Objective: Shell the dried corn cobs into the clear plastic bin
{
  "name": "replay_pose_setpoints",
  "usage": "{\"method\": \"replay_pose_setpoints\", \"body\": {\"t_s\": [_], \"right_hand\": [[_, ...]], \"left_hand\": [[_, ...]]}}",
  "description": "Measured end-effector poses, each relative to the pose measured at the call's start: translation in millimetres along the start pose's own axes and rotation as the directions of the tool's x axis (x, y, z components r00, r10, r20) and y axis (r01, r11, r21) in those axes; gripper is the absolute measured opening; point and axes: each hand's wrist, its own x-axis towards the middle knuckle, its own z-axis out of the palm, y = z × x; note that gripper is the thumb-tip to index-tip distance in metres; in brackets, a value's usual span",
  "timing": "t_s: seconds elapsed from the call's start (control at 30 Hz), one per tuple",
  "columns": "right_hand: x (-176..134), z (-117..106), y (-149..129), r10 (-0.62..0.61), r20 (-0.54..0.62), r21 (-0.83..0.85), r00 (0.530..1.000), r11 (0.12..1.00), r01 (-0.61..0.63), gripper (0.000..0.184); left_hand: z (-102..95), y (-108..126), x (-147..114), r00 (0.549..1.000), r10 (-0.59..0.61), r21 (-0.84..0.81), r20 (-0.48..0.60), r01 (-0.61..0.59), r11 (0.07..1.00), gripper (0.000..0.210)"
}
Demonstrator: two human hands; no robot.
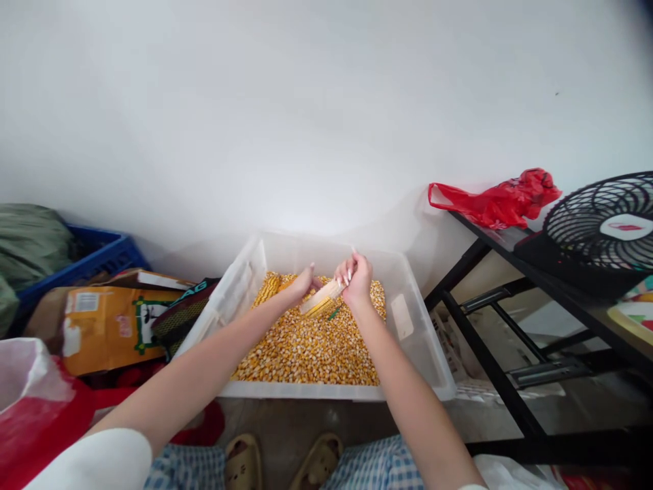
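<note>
Translucent bin (326, 390) — loose kernels (311, 354); black table (538, 277) — red bag (510, 201), fan (625, 227).

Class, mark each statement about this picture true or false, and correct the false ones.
1. The right hand grips a partly stripped corn cob. True.
2. The loose kernels lie on the bare floor. False: the kernels are in a translucent bin.
3. A red plastic bag lies on the black table. True.
4. The fan stands left of the bin. False: the fan is to its right.
5. A blue crate is left of the bin. True.
</note>
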Motion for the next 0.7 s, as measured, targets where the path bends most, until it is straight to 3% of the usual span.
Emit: {"method": "replay_pose_setpoints", "body": {"t_s": [0.03,0.1,0.17,0.27,0.37,0.47,0.57,0.7], "right_hand": [[1.7,-0.9,2.5,-0.021,-0.056,0.007,0.998,1.0,0.022,0.041],[5.6,-3.3,6.6,-0.045,-0.187,0.01,0.981,0.999,0.048,0.039],[8.3,-4.7,9.4,-0.047,-0.293,0.011,0.955,0.999,0.052,0.038],[8.6,-4.0,11.8,-0.038,-0.351,0.008,0.936,0.999,0.043,0.039],[6.9,-2.2,13.2,-0.037,-0.306,-0.031,0.951,0.999,0.029,0.042],[4.4,-0.2,16.1,-0.057,-0.234,-0.066,0.971,0.997,0.043,0.045],[-2.2,5.0,21.4,-0.059,-0.161,-0.113,0.985,0.993,0.041,0.047],[-11.1,13.6,24.9,-0.015,-0.032,-0.125,0.999,0.992,0.011,0.047]], "left_hand": [[-1.9,4.3,0.2,1.0,-0.004,0.016,0.005,0.004,1.0,0.065],[0.8,10.3,-2.4,0.986,0.15,0.051,-0.078,-0.147,0.988,0.065],[12.0,10.2,-8.7,0.933,0.344,0.202,-0.111,-0.317,0.927,0.059],[35.0,0.5,-18.3,0.883,0.455,0.379,-0.119,-0.383,0.842,0.053],[50.2,-8.7,-19.2,0.911,0.361,0.263,-0.197,-0.306,0.915,0.052],[53.6,-11.0,-14.2,0.962,0.225,-0.018,-0.151,-0.231,0.973,0.043],[49.7,-9.8,-9.7,0.988,0.121,-0.272,-0.099,-0.144,0.952,0.037],[30.6,-3.1,-4.3,1.0,-0.004,-0.306,0.001,0.005,0.952,0.047]]}}
